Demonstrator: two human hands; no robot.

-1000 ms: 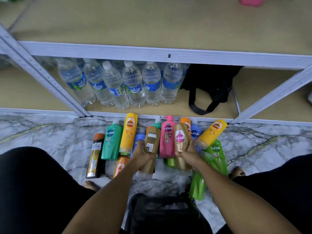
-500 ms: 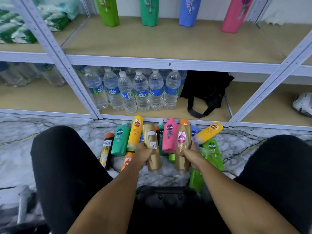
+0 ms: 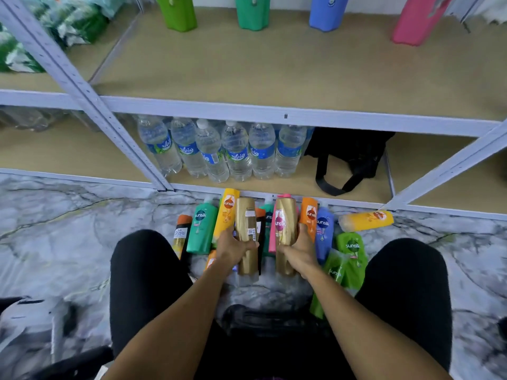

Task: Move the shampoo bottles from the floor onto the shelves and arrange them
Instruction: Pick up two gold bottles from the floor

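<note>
My left hand (image 3: 233, 249) grips a gold shampoo bottle (image 3: 246, 223) with its back label facing me. A second gold bottle (image 3: 285, 220) with a pink logo is held in my right hand (image 3: 300, 252). Both are raised above a cluster of bottles lying on the marble floor: teal (image 3: 201, 229), yellow (image 3: 227, 212), orange (image 3: 310, 218), blue (image 3: 323, 234), another yellow (image 3: 366, 220), green (image 3: 352, 256) and a dark one (image 3: 181, 234). On the middle shelf (image 3: 274, 72) stand green (image 3: 178, 12), teal (image 3: 252, 12), blue (image 3: 326, 12) and pink (image 3: 417, 20) bottles.
Several water bottles (image 3: 219, 152) and a black bag (image 3: 351, 157) fill the bottom shelf. Slanted grey shelf posts (image 3: 82, 89) frame the bay. Green-and-white packets (image 3: 41, 31) sit at the upper left. My black-clad knees (image 3: 145, 270) flank the pile; a black bag (image 3: 263, 319) lies between them.
The view has tilted upward, bringing the middle shelf and its upright bottles into sight. Both hands have lifted the gold bottles a little off the pile and hold them straighter.
</note>
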